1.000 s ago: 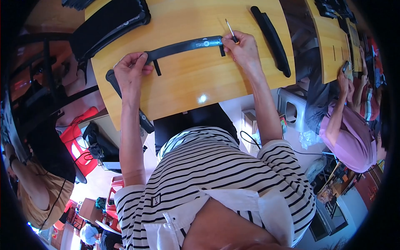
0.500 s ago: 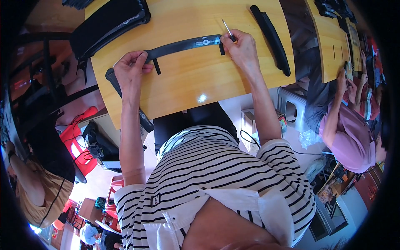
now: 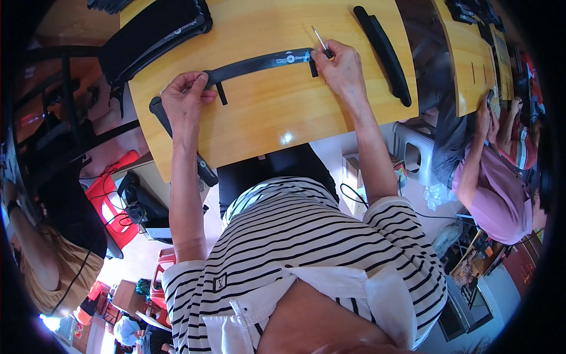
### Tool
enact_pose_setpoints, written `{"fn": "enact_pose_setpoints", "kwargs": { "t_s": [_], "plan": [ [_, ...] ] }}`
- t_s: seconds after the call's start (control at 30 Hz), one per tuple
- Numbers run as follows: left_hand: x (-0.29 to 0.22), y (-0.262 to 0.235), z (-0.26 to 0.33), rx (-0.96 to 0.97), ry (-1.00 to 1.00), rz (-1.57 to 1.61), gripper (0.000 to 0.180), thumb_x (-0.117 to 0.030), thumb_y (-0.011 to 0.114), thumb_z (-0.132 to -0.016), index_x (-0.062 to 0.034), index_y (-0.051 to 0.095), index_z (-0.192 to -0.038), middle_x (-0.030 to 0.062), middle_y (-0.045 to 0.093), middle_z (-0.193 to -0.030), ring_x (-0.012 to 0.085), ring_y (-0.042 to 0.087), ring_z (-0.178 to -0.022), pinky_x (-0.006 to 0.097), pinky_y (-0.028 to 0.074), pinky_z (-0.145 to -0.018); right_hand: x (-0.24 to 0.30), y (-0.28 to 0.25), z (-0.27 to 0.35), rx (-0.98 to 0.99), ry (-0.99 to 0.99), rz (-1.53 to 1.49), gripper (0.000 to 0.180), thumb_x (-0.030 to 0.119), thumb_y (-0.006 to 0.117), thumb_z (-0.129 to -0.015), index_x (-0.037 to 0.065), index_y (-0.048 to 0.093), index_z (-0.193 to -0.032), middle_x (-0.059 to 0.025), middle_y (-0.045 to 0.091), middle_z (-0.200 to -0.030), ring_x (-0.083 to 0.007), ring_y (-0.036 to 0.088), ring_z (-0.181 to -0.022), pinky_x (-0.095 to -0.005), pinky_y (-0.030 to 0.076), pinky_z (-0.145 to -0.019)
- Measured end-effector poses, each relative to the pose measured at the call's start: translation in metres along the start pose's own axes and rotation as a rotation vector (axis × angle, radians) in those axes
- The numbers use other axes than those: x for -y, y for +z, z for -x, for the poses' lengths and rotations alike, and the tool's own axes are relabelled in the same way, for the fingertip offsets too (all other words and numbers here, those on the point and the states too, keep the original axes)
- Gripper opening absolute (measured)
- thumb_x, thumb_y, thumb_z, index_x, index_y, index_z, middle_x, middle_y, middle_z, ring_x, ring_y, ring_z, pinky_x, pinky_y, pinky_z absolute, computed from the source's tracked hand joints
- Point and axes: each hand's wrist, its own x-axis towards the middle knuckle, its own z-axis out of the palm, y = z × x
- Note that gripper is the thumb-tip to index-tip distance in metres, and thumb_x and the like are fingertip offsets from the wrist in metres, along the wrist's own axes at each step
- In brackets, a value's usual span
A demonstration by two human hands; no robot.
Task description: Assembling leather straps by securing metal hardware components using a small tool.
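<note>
Overhead, a long black strap lies across the wooden worktop toward twelve o'clock. Left hand pinches its ten o'clock end; right hand grips a thin tool at its one o'clock end. Slack pinning could let the tool skid.

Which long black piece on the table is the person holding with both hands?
The curved black strip in the middle; the thicker black bar lies untouched at the right.

Head-worn fisheye, downward over table
</note>
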Motion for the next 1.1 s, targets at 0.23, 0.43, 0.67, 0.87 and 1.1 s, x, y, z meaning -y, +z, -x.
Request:
{"fn": "enact_pose_setpoints", "kwargs": {
  "t_s": [0.23, 0.43, 0.67, 0.87, 1.1],
  "plan": [
    [-0.0024, 0.0011, 0.0005, -0.007, -0.009, -0.012, 0.012, -0.006, 0.063, -0.081, 0.0049, 0.062, -0.087, 0.0075, 0.061, -0.070, 0.0116, 0.060, -0.054, 0.019, 0.049, -0.051, 0.0000, -0.0003, -0.0005, 0.001, -0.021, 0.026, 0.021, 0.018, 0.061, -0.077, -0.003, 0.061, -0.073, -0.0137, 0.056, -0.055, -0.0234, 0.056, -0.052, -0.0354, 0.043, -0.054],
    [-0.0018, 0.0013, 0.0009, -0.012, -0.002, -0.018, 0.012, -0.006, 0.063, -0.082, 0.0047, 0.062, -0.087, 0.0071, 0.061, -0.070, 0.0112, 0.060, -0.054, 0.019, 0.049, -0.051, 0.0003, 0.0002, -0.0006, 0.008, -0.006, 0.036, 0.022, 0.018, 0.061, -0.077, -0.003, 0.061, -0.073, -0.0143, 0.056, -0.055, -0.0244, 0.057, -0.052, -0.0359, 0.044, -0.055],
    [-0.0003, 0.0007, 0.0005, -0.007, 0.005, -0.008, 0.012, -0.007, 0.063, -0.081, 0.0042, 0.062, -0.086, 0.0068, 0.061, -0.070, 0.0110, 0.060, -0.055, 0.019, 0.049, -0.052, 0.0004, 0.0007, 0.0000, -0.007, -0.032, 0.031, 0.022, 0.019, 0.062, -0.077, -0.003, 0.061, -0.074, -0.0143, 0.057, -0.056, -0.0241, 0.057, -0.053, -0.0357, 0.044, -0.054],
    [-0.0017, 0.0015, 0.0012, -0.011, 0.000, -0.015, 0.012, -0.007, 0.063, -0.081, 0.0041, 0.062, -0.087, 0.0068, 0.061, -0.069, 0.0110, 0.060, -0.055, 0.019, 0.048, -0.052, 0.0002, 0.0008, 0.0000, -0.010, -0.036, 0.013, 0.021, 0.018, 0.062, -0.076, -0.003, 0.061, -0.074, -0.0144, 0.058, -0.058, -0.0238, 0.058, -0.053, -0.0351, 0.045, -0.055],
    [0.0016, -0.0001, -0.0004, -0.022, 0.016, -0.042, 0.013, -0.007, 0.063, -0.081, 0.0048, 0.062, -0.087, 0.0075, 0.062, -0.070, 0.0113, 0.061, -0.055, 0.019, 0.049, -0.052, 0.0038, 0.0001, 0.0008, -0.004, -0.044, 0.044, 0.020, 0.018, 0.061, -0.076, -0.002, 0.061, -0.073, -0.0148, 0.059, -0.059, -0.0254, 0.059, -0.055, -0.0360, 0.045, -0.057]
  ]
}}
